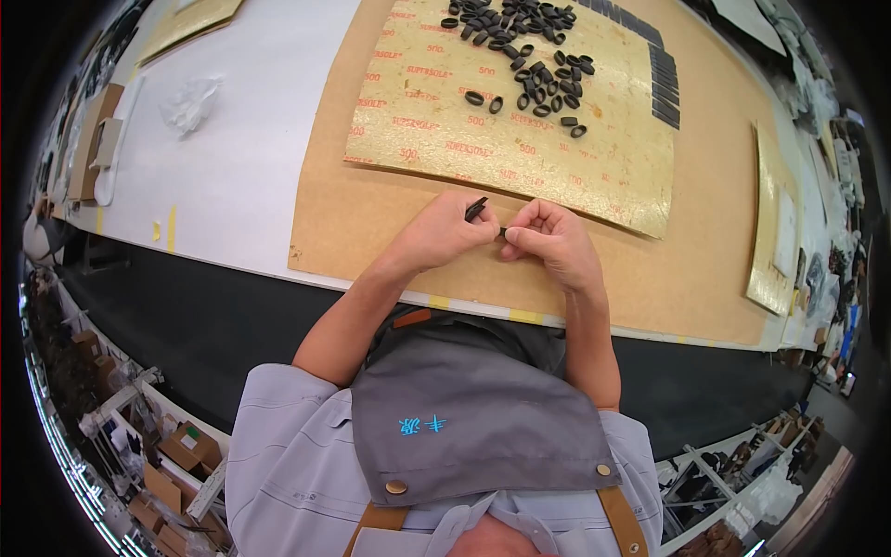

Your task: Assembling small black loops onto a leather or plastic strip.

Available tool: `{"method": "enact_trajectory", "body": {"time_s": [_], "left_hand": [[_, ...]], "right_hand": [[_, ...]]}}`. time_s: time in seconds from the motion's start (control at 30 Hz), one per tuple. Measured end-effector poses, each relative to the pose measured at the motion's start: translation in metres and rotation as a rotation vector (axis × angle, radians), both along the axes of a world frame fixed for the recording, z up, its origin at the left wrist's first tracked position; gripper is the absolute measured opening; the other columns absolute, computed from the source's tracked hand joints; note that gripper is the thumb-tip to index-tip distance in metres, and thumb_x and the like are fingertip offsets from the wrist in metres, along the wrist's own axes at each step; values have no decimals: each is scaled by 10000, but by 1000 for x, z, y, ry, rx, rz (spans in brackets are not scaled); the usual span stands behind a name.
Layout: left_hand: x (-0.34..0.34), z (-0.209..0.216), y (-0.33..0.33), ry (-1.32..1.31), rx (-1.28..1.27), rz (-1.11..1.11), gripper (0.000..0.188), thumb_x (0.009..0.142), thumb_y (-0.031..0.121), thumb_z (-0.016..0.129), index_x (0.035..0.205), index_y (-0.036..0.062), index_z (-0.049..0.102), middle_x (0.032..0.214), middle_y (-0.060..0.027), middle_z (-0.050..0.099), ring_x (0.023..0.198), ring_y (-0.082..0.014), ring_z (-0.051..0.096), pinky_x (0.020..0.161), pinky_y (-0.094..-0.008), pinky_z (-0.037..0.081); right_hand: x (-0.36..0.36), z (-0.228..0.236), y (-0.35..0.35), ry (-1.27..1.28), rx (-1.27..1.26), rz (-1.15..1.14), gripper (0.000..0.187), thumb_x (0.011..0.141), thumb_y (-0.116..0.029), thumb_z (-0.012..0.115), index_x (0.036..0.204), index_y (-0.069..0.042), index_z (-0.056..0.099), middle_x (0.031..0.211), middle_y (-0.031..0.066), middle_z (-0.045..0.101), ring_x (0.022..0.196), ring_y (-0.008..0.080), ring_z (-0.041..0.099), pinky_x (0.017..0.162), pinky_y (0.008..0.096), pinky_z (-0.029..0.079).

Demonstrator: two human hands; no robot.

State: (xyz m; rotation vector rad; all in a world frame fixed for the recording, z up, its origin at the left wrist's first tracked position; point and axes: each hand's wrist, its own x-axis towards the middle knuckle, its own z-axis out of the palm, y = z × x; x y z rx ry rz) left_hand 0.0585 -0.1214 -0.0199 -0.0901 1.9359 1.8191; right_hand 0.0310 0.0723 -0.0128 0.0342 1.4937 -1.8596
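Your two hands meet at the near edge of a brown board (pixel 371 213) on the workbench. Your left hand (pixel 444 232) is curled shut, pinching a small black strip (pixel 476 208) whose free end sticks up past your fingers. Your right hand (pixel 549 243) is closed too, fingertips pressed on the strip's other end; only a dark sliver shows between the hands, so it may be one piece or two.

Just beyond your hands lies a yellow speckled sheet (pixel 557 167) with red printing, resting on the board. At its far end sits a pile of black loops (pixel 520 37), with a few strays scattered nearer to you. To the right of the pile, a row of flat black strips (pixel 665 88) lines the sheet's right edge.

Far left, on the white tabletop (pixel 251 111), is a crumpled clear plastic bag (pixel 190 100). Another yellow sheet (pixel 772 241) lies at the right. Nothing lies between your hands and the loops.
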Motion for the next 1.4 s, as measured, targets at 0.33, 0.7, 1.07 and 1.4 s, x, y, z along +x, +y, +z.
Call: {"method": "enact_trajectory", "body": {"time_s": [0.33,0.7,1.07,1.4], "left_hand": [[0,1,2,-3,-5,25,173,769,160,608,663,29,568,593,50,473,561,-33,404,486,-230,332],[1,4,-3,4,54,-16,152,779,148,613,682,34,586,600,58,484,563,-25,405,489,-225,330],[7,5,-4,94,73,-24,132,798,99,647,888,21,590,646,87,376,596,-11,328,527,-191,279],[9,5,-2,102,82,25,149,800,89,670,922,28,611,636,89,355,588,-16,308,523,-196,254]], "right_hand": [[0,0,0,8,20,2,123,806,-45,654,844,5,549,763,71,621,673,123,636,626,226,525],[1,0,-4,23,83,131,133,835,-116,619,857,-3,551,706,21,581,593,76,573,541,191,455],[0,5,-4,134,229,208,235,864,-228,561,727,-42,599,517,-65,450,420,20,381,390,197,287],[-2,9,6,19,75,269,245,906,-197,467,745,-43,570,596,-8,530,433,41,445,417,185,347]]}}
